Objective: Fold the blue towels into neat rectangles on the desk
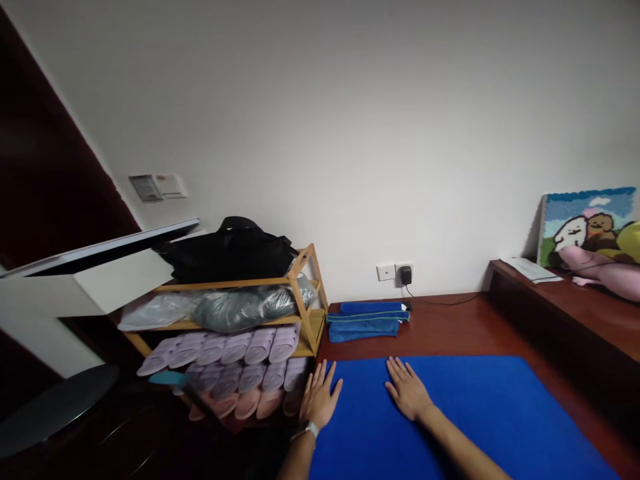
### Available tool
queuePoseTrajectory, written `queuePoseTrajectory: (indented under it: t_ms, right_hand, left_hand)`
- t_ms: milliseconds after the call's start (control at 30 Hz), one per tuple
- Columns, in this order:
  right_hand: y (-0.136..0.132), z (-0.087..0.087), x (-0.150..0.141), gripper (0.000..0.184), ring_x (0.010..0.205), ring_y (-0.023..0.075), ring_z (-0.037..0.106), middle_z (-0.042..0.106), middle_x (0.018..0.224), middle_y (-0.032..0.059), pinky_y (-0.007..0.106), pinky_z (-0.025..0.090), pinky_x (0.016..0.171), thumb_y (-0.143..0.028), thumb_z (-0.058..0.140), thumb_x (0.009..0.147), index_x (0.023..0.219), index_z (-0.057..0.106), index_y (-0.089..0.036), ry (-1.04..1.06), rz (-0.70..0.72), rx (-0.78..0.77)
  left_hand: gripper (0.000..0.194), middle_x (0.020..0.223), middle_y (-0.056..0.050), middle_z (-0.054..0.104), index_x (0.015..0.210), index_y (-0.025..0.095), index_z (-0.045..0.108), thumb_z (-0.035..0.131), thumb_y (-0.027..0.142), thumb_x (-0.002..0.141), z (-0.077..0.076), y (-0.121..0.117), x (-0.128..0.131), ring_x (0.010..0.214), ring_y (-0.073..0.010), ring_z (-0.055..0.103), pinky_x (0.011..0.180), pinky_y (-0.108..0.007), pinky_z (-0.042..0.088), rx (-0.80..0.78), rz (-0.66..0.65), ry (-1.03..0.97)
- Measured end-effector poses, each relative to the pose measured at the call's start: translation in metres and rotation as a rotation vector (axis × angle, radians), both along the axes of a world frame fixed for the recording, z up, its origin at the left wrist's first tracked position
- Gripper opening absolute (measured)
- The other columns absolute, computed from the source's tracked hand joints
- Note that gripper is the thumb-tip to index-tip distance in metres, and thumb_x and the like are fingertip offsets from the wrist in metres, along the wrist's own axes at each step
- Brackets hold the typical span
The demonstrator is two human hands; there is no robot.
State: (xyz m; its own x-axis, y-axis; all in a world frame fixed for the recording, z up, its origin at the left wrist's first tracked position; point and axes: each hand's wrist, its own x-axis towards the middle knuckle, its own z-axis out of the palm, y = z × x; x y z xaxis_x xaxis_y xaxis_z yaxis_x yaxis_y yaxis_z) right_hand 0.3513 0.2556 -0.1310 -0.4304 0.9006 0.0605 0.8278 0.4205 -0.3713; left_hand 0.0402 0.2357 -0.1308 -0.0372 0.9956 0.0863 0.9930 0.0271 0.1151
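Observation:
A large blue cloth [480, 407] lies spread over the dark red wooden surface [450, 333]. My left hand [320, 397], with a watch [311, 429] on its wrist, rests at the cloth's left edge with its fingers spread. Farther right, my right hand [407, 388] lies flat near the far edge of the cloth, palm down and holding nothing. Just beyond both hands sits a stack of folded blue towels [367, 321], one with a yellow-green edge.
A wooden rack [305, 293] on the left carries rows of slippers [260, 345] and a black bag [230, 253]. A plugged-in adapter [406, 275] trails a cable along the wall. On the raised ledge at right are papers [530, 269], a pink plush toy [605, 270] and a tufted picture [590, 223].

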Motion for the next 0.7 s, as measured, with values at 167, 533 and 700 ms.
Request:
queuePoseTrajectory:
  t_ms: [167,533,700]
  right_hand:
    - [0.006,-0.005,0.159,0.074,0.16,0.0247,0.023,0.03,0.17,0.003,0.045,0.02,0.132,-0.056,0.023,0.101,0.165,0.034,-0.02,-0.139,-0.305,-0.019]
    - [0.015,-0.054,0.341,0.079,0.159,0.0293,0.024,0.03,0.171,0.0127,0.05,0.028,0.128,-0.047,0.021,0.097,0.163,0.034,-0.006,-0.294,-0.611,0.018]
    - [0.011,-0.019,0.325,0.075,0.156,0.033,0.033,0.038,0.167,0.0167,0.056,0.03,0.125,-0.042,0.027,0.095,0.16,0.042,-0.007,-0.302,-0.627,-0.041]
  left_hand:
    - [0.066,0.174,-0.008,0.024,0.164,0.026,0.033,0.033,0.058,0.107,-0.002,0.004,-0.001,0.16,-0.0245,0.023,0.13,-0.048,0.022,-0.01,0.003,0.012]
    - [0.064,0.173,-0.007,0.028,0.163,0.028,0.036,0.033,0.057,0.107,-0.007,0.008,-0.006,0.16,-0.0247,0.026,0.129,-0.049,0.024,0.018,-0.002,0.028]
    - [0.063,0.173,-0.008,0.028,0.163,0.027,0.037,0.033,0.055,0.107,-0.005,0.005,-0.003,0.16,-0.0252,0.026,0.129,-0.048,0.024,0.013,-0.005,0.021]
